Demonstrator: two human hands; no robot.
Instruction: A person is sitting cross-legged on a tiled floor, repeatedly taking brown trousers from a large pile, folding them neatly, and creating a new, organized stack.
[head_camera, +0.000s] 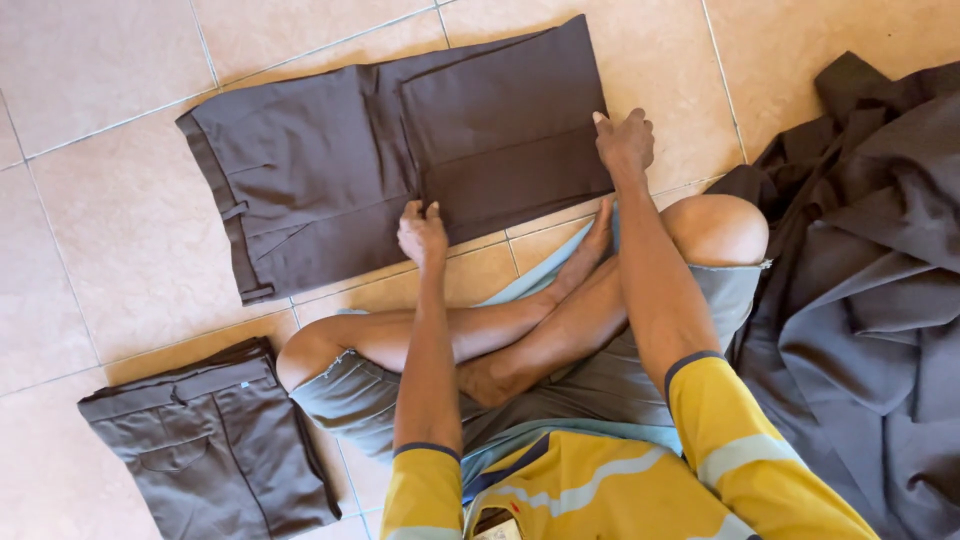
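A pair of dark brown trousers (330, 160) lies flat on the tiled floor in front of me, waistband to the left, its legs folded back over themselves at the right. My left hand (421, 233) pinches the near edge of the folded leg part near its middle. At the right corner of the fold, my right hand (625, 140) grips the cloth. I sit cross-legged, knees spread, wearing grey shorts and a yellow shirt.
A folded pair of brown trousers (215, 445) lies at the lower left beside my knee. A heap of dark brown garments (870, 270) is piled on the floor at the right. Beige floor tiles (110, 60) surround everything.
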